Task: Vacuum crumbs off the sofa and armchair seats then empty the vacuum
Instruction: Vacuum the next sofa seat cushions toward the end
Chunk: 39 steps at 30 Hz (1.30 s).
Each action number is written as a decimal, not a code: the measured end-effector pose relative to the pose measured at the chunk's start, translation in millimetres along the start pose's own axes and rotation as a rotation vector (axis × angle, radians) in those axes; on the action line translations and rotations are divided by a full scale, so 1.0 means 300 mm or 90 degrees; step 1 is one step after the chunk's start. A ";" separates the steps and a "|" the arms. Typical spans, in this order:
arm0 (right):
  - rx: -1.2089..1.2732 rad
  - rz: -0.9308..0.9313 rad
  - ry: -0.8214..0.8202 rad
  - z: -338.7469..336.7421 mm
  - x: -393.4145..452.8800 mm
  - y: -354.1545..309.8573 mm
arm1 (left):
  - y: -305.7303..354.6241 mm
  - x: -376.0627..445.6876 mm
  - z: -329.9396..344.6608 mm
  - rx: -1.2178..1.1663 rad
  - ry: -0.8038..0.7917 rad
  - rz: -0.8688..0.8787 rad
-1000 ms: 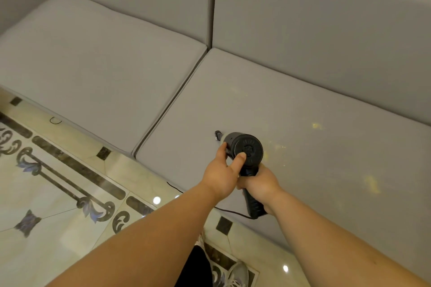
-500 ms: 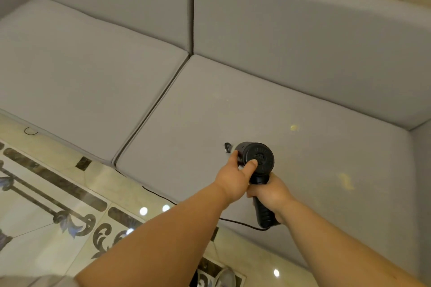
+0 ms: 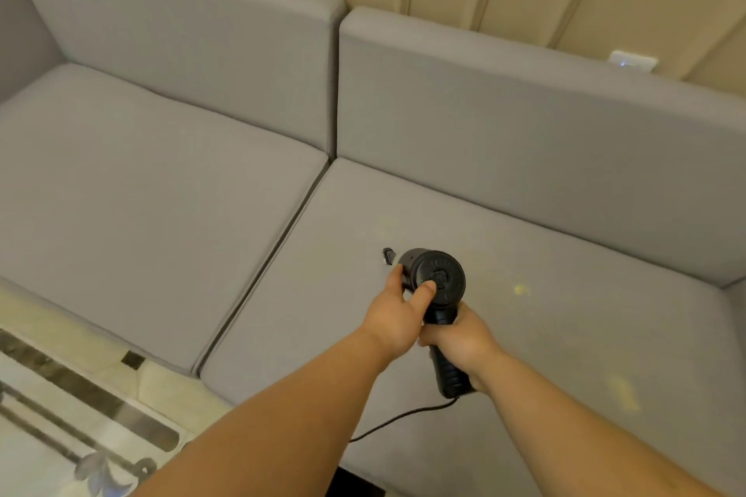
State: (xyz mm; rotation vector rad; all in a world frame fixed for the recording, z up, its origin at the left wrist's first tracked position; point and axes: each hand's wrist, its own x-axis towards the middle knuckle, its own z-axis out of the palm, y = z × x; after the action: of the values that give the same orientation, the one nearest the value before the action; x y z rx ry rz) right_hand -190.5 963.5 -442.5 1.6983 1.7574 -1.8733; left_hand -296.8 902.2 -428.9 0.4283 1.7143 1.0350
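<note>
A black handheld vacuum (image 3: 438, 278) points away from me over the right seat cushion (image 3: 565, 295) of a grey sofa. My right hand (image 3: 464, 341) grips its handle from the right. My left hand (image 3: 399, 311) holds the round motor body, thumb lying on the rear cap. The nozzle end is hidden behind the body. Yellowish crumbs (image 3: 520, 289) lie on the cushion right of the vacuum, with a paler patch (image 3: 623, 391) nearer the front edge. A small black piece (image 3: 388, 255) sticks out just left of the vacuum.
The left seat cushion (image 3: 141, 206) adjoins at a seam. Back cushions (image 3: 524, 125) rise behind, with a beige panelled wall and a white wall plate (image 3: 633, 61) above. The vacuum's black cord (image 3: 397, 420) trails off the front edge. Patterned tile floor (image 3: 60, 416) lies lower left.
My view has tilted up and swung, so the wall now shows behind the sofa. Both hands keep the same hold on the vacuum over the right cushion.
</note>
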 end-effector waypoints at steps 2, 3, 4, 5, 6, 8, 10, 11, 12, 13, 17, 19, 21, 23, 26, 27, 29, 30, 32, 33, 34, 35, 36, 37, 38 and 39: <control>-0.001 0.002 -0.008 0.023 0.075 -0.052 | 0.018 0.075 -0.051 0.006 0.001 -0.009; -0.001 0.001 -0.012 0.040 0.109 -0.076 | 0.024 0.109 -0.077 0.010 0.005 -0.009; 0.003 0.000 -0.016 0.063 0.154 -0.105 | 0.032 0.156 -0.111 0.017 0.009 -0.011; 0.006 -0.001 -0.020 0.083 0.175 -0.126 | 0.040 0.174 -0.137 0.028 0.015 -0.010; 0.011 0.000 -0.023 0.105 0.209 -0.151 | 0.049 0.207 -0.167 0.038 0.022 -0.011; 0.016 0.014 -0.019 0.149 0.292 -0.197 | 0.059 0.288 -0.227 0.057 0.032 -0.019; 0.005 0.027 -0.016 0.170 0.336 -0.222 | 0.062 0.337 -0.260 0.058 0.029 -0.030; 0.002 0.038 -0.014 0.172 0.352 -0.228 | 0.059 0.357 -0.268 0.059 0.024 -0.035; 0.001 0.049 -0.011 0.169 0.361 -0.228 | 0.059 0.371 -0.267 0.068 0.013 -0.039; 0.002 0.060 -0.007 0.162 0.365 -0.224 | 0.059 0.378 -0.261 0.079 -0.001 -0.043; 0.013 0.090 0.022 0.110 0.355 -0.201 | 0.072 0.391 -0.207 0.096 -0.034 -0.044; 0.025 0.098 0.036 0.080 0.346 -0.185 | 0.081 0.392 -0.176 0.099 -0.055 -0.049; 0.028 0.102 0.046 0.054 0.335 -0.162 | 0.082 0.388 -0.144 0.099 -0.071 -0.056; 0.028 0.110 0.051 0.033 0.328 -0.137 | 0.078 0.381 -0.113 0.098 -0.080 -0.066; 0.026 0.115 0.048 0.004 0.320 -0.105 | 0.072 0.364 -0.071 0.097 -0.079 -0.068; 0.021 0.114 0.046 -0.005 0.318 -0.096 | 0.069 0.358 -0.060 0.093 -0.075 -0.068; 0.011 0.112 0.039 -0.020 0.313 -0.083 | 0.062 0.347 -0.039 0.087 -0.066 -0.069; 0.010 0.113 0.036 -0.035 0.304 -0.070 | 0.062 0.336 -0.018 0.086 -0.061 -0.070; 0.011 0.111 0.033 -0.064 0.290 -0.048 | 0.060 0.321 0.022 0.082 -0.059 -0.068; 0.010 0.112 0.033 -0.077 0.283 -0.037 | 0.057 0.313 0.040 0.082 -0.057 -0.066; 0.008 0.115 0.034 -0.094 0.272 -0.026 | 0.056 0.304 0.064 0.083 -0.058 -0.064; 0.007 0.117 0.036 -0.111 0.263 -0.016 | 0.056 0.297 0.086 0.080 -0.058 -0.064; 0.006 0.119 0.039 -0.124 0.257 -0.009 | 0.056 0.292 0.101 0.074 -0.058 -0.065; 0.005 0.119 0.045 -0.135 0.250 -0.006 | 0.061 0.286 0.114 0.069 -0.058 -0.065; 0.004 0.115 0.051 -0.143 0.245 -0.008 | 0.067 0.283 0.120 0.064 -0.055 -0.063; 0.003 0.108 0.055 -0.146 0.243 -0.016 | 0.076 0.283 0.120 0.062 -0.051 -0.059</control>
State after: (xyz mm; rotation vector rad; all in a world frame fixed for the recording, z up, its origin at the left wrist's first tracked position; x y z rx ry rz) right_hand -194.3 1040.2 -479.3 1.8901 1.5801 -1.7591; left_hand -302.4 990.3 -463.8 0.4424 1.7013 0.8606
